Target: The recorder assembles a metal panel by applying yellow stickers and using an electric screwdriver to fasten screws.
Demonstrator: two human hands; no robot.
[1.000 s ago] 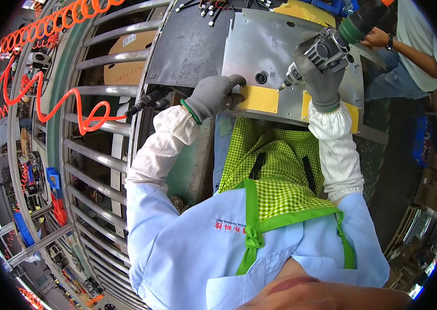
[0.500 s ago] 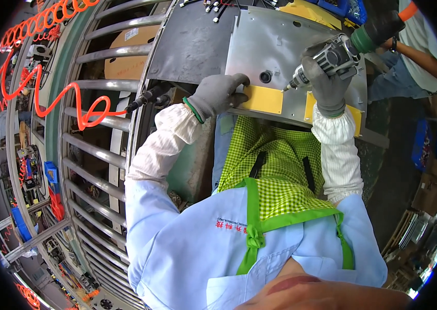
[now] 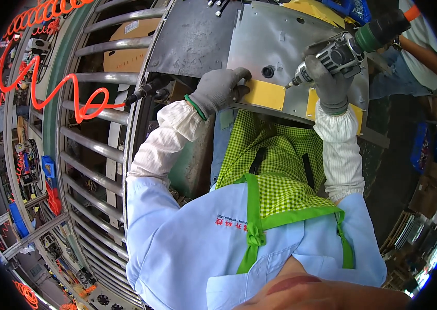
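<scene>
My left hand (image 3: 219, 91), in a grey glove, pinches the left end of a small yellow plate (image 3: 264, 95) lying along the near edge of a grey metal panel (image 3: 265, 44). Gripped in my gloved right hand (image 3: 330, 85) is an air rivet gun (image 3: 338, 54) with a silver body and a green and black end. Its pointed nose reaches down to the plate's upper right corner; whether it touches cannot be made out. Right of that plate, a second yellow piece (image 3: 312, 102) is partly behind my right hand and cuff.
A dark sheet (image 3: 193, 39) adjoins the panel on the left, beside a roller conveyor (image 3: 106, 151). An orange coiled hose (image 3: 76, 95) hangs over the rollers. At the far right stands another person (image 3: 407, 62). Blue bins (image 3: 359, 11) are at the back.
The view has shifted slightly. Both hands keep nearly the same places, with the left still on the yellow plate and the rivet gun's nose still by its corner.
</scene>
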